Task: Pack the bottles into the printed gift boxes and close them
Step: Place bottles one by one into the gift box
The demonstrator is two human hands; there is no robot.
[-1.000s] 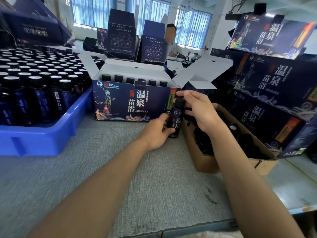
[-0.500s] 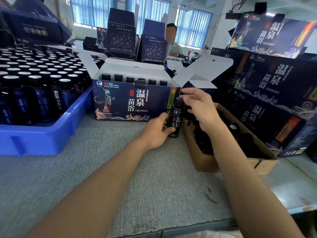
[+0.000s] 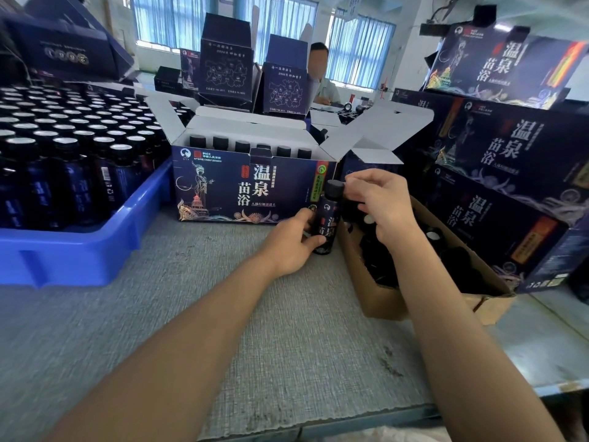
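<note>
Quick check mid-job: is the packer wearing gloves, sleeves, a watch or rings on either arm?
No. The left hand and right hand are ungloved, with no rings showing. The left forearm and right forearm are uncovered to the frame's edge: no sleeve, watch, bracelet or marking in view.

A blue plastic crate sits at the left on a grey, woven-textured table cover. At the right, an open brown cardboard carton rests on the same cover, its contents small, dark and hard to make out. Far behind, a person in a pale shirt sits at another table below windows hung with blue vertical blinds. A black unit is mounted high on the white wall.
</note>
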